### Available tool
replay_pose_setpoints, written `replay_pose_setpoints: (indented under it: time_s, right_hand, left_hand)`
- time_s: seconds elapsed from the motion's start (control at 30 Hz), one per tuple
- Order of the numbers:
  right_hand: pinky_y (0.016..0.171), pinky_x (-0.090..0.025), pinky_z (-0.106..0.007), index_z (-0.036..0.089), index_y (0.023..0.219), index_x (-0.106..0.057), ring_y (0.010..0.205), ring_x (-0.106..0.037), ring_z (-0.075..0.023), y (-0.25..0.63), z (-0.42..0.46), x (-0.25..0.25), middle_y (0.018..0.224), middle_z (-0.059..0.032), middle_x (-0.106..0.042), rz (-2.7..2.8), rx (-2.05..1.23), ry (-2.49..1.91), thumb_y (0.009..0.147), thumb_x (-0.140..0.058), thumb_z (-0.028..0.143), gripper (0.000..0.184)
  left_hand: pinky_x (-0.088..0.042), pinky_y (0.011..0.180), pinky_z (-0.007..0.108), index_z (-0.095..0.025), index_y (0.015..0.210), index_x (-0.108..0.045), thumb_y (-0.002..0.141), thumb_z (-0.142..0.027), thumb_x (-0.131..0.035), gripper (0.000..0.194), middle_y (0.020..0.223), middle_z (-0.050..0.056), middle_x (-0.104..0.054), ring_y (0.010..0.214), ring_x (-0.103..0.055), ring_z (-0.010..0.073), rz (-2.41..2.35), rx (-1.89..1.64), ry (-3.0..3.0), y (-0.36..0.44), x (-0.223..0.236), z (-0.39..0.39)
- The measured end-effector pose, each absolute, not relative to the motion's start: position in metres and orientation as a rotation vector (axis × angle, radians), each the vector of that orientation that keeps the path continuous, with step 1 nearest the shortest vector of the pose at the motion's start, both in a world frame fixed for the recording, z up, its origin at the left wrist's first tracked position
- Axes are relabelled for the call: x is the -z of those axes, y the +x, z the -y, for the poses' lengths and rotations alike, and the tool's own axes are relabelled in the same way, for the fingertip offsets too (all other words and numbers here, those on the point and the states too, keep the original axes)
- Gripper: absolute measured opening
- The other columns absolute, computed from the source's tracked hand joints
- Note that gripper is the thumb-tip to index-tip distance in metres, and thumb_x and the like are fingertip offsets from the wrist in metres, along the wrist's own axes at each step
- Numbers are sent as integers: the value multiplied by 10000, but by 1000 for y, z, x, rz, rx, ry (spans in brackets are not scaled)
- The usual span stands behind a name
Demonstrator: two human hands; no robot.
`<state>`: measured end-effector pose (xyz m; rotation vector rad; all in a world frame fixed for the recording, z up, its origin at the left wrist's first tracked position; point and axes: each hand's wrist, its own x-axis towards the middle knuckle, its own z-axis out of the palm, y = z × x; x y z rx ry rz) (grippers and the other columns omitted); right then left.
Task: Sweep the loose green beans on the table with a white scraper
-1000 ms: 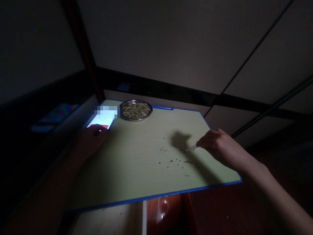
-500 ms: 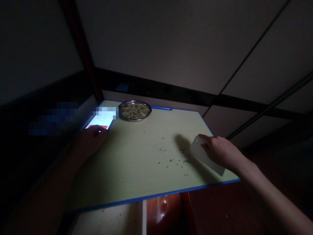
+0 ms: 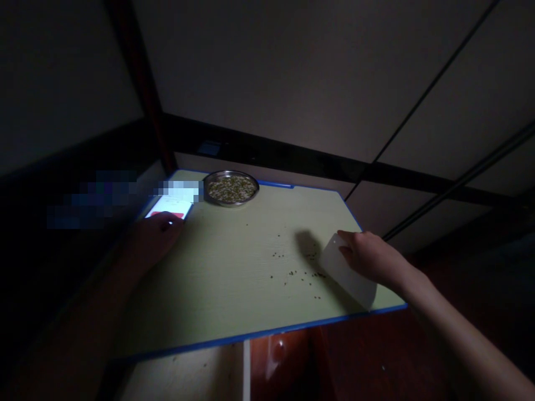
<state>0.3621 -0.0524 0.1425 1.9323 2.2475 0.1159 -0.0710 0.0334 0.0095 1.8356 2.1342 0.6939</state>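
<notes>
My right hand [image 3: 370,253] is closed around the upper edge of a white plastic scraper [image 3: 349,275], which is tilted over the right side of the pale green board [image 3: 209,278]. Small dark seeds or beans [image 3: 315,274] lie scattered on the board, just left of the scraper. My left hand [image 3: 161,234], in deep shade, is at the lower end of a phone [image 3: 171,206] with a lit screen. Its fingers look curled on the phone's edge. Behind them sits a round metal plate [image 3: 232,189] holding a layer of green and white bits.
A blue rim [image 3: 267,336] edges the board. Below its front side are an open drawer [image 3: 188,373] and a shiny reddish-brown surface [image 3: 280,362]. Pale cabinet panels [image 3: 267,72] with a dark band rise behind the board. The surroundings are dim.
My right hand has shifted the scraper slightly left and toward the front edge, and its face shows broader. My left hand, the phone and the plate stay put.
</notes>
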Motion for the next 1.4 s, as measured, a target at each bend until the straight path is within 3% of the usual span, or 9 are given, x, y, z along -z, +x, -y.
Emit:
replay_pose_setpoints:
  time_s: [0.37,0.57,0.7,1.0,1.23,1.4]
  right_hand:
    - [585,-367,-288,200,964,-685,723,-672,-209,374,50,-155,790,-96,-722,-2219,0,2025,864,-477,239,234]
    - [595,-380,-293,177,980,-697,735,-669,-216,367,52,-140,821,-125,-724,-2185,-28,2006,857,-482,229,253]
    - [569,-367,-270,193,971,-699,693,-655,-183,363,49,-147,795,-96,-722,-2303,54,1968,854,-489,237,244]
    - [578,-365,-281,225,996,-718,700,-668,-202,390,44,-145,782,-87,-730,-2228,-3,2010,859,-486,265,272]
    - [618,-395,-306,215,1215,-638,800,-688,-249,397,28,-136,942,-133,-744,-2230,-243,2077,899,-480,334,373]
    - [601,-394,-296,211,1110,-668,740,-685,-228,397,24,-134,880,-113,-745,-2340,-209,1953,944,-438,338,312]
  left_hand:
    - [-458,721,305,-167,1011,-686,859,-488,-394,460,1034,110,-708,908,-655,242,-2140,-681,1818,-69,-12,-32]
    - [-455,752,314,-156,1025,-689,862,-477,-386,471,1060,118,-707,933,-649,251,-2150,-664,1824,-68,-14,-33]
    - [-456,760,315,-151,1032,-692,862,-473,-389,475,1085,122,-706,941,-646,252,-2165,-640,1839,-67,-13,-34]
    - [-463,790,325,-161,1087,-696,867,-482,-381,501,1103,118,-713,985,-646,263,-2177,-664,1853,-70,-8,-34]
    - [-460,718,311,-174,1034,-689,864,-501,-380,481,1044,110,-719,915,-656,252,-2176,-645,1845,-70,-10,-33]
    - [-465,718,314,-167,1028,-680,872,-508,-386,476,1036,115,-720,914,-661,258,-2164,-619,1850,-72,-9,-35]
